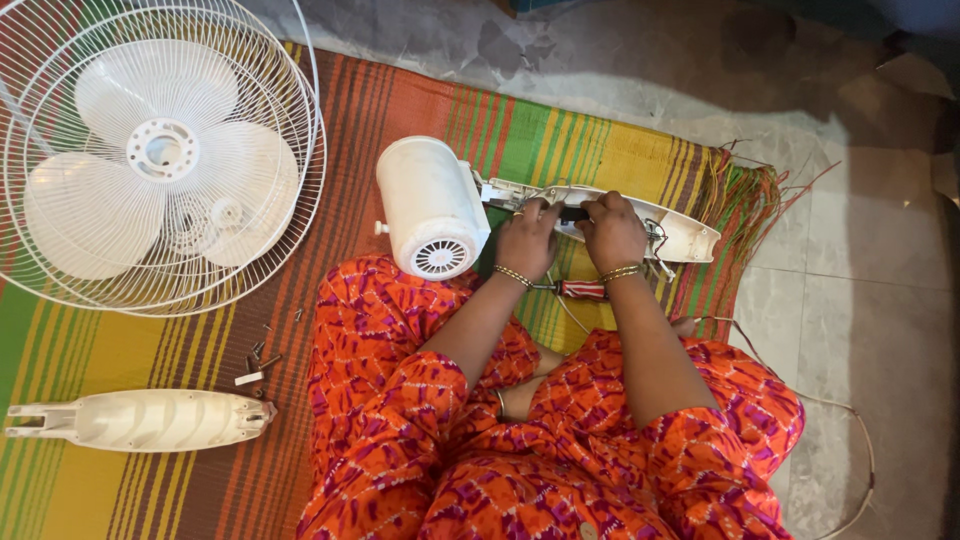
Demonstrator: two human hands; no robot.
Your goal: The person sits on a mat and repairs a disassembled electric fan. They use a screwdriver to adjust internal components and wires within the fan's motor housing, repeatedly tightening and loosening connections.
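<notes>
Both hands sit mid-frame on the open fan neck housing [690,235]. Left hand [527,240] presses it steady, while right hand [612,230] pinches a small black part [573,213].

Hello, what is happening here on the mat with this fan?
A person sits on a striped mat with a fan taken apart around them. Both hands work on the open white stand housing: the left hand and the right hand press together on a small dark part inside it. The white motor unit is joined to that housing. A red-handled screwdriver lies below the hands. The fan blades in their wire guard, a loose cover and some screws lie to the side.
</notes>
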